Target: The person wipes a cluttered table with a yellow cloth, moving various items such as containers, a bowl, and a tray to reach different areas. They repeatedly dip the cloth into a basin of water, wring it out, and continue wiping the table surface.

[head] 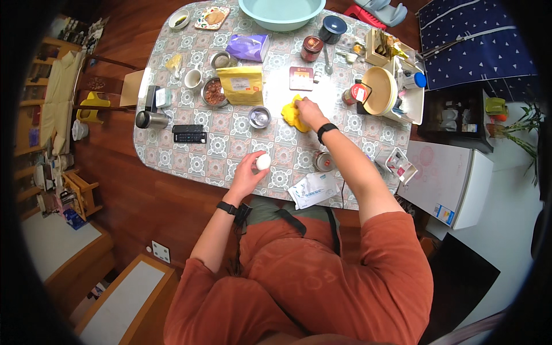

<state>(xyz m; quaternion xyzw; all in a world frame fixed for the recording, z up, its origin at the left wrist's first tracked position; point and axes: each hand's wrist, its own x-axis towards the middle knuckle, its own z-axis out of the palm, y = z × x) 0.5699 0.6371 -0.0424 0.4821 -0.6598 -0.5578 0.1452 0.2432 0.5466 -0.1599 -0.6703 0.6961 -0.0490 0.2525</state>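
Near the front edge of the table, my left hand (248, 176) holds a round white object (263, 161), perhaps a lid, between thumb and fingers. Farther forward and to the right, my right hand (309, 113) grips a crumpled yellow cloth (291, 114) against the patterned tablecloth (282, 144). Left of the cloth stands a small metal cup (259, 117). Behind that cup is a yellow pouch (240, 86), beside a metal bowl of reddish-brown pieces (214, 92). A flat dark-red box with a pale label (301, 79) lies beyond my right hand.
A glass jar (324, 161) and a white packet (314, 189) lie under and beside my right forearm. Two remote controls (189, 137) and a steel flask (152, 120) are at the left. Stacked round containers (378, 91) stand at the right, a large pale-blue basin (282, 21) at the far side.
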